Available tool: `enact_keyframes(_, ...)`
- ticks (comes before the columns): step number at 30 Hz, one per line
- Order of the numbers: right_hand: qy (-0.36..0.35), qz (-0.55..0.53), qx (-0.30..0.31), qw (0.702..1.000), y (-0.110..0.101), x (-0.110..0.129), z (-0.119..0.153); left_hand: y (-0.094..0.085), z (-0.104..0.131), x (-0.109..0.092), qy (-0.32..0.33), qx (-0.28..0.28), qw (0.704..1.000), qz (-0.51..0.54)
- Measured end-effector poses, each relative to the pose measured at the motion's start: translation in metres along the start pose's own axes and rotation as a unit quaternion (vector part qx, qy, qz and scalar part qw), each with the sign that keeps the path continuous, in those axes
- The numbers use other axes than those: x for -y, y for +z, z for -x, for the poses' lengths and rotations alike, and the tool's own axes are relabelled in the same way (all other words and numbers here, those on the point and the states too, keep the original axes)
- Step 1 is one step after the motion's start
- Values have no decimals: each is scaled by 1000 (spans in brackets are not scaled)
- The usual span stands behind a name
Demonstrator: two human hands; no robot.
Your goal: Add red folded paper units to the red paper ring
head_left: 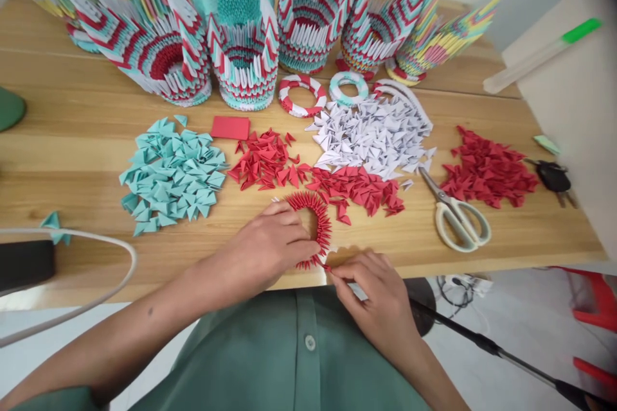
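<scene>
A ring of folded red paper pieces lies near the table's front edge. My left hand is closed over its left side, fingers pressed on the ring and hiding part of it. At the ring's lower right, my right hand pinches a small red folded paper piece between thumb and forefinger. That piece is close to or touching the ring's edge; I cannot tell which. Just beyond the ring spreads a pile of red folded pieces.
Piles of teal pieces, white pieces and more red pieces lie around. Scissors rest at the right, keys beyond. Paper-ring bases and folded-paper swans line the back. A white cable arches at the left.
</scene>
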State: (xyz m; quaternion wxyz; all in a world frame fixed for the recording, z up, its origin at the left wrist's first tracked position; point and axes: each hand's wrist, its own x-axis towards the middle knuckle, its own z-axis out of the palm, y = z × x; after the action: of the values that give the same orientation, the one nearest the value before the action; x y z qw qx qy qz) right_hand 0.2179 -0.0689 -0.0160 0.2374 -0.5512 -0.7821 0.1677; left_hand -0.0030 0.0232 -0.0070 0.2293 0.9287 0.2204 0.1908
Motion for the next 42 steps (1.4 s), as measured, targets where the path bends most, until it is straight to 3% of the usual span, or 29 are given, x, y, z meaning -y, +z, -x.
enact_keyframes(6, 6, 7, -13, 1000, 2, -1, 1, 8, -6, -15, -39, -65, 997, -23)
enact_keyframes(12, -7, 10, -29, 999, 3, -3, 2, 12, -9, -21, -67, -75, 995, -9)
enact_keyframes(28, -31, -3, -13, 999, 5, -6, 0, 15, -9, -12, -59, -122, 990, 40)
enact_keyframes(42, -45, -20, 2, 999, 2, -4, -1, 20, -9, -11, -64, -126, 989, 29)
